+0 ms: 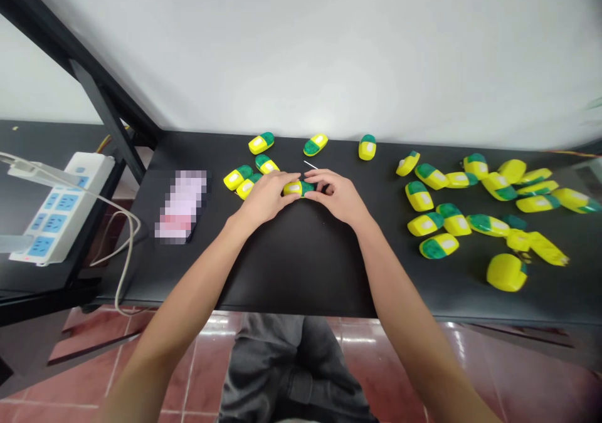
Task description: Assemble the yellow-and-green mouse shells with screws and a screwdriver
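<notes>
Both hands are closed together on one small yellow and green plastic capsule (297,188). The left hand (268,197) holds its yellow end, and the right hand (336,196) holds its green end. The capsule sits between them, over a black table (301,260).

Just past the hands, a loose bunch of more capsules (261,142) lies on the table. A thin white stick (310,165) lies near the right hand's fingers (320,175). Farther right is a big, messy pile of capsules (454,217). To the left is a blurred flat thing (181,207). Past that are a white power strip (61,210) with blue sockets and a white cable (126,235). Below the table are dark trousers (291,373) and a red tile floor (390,373).
</notes>
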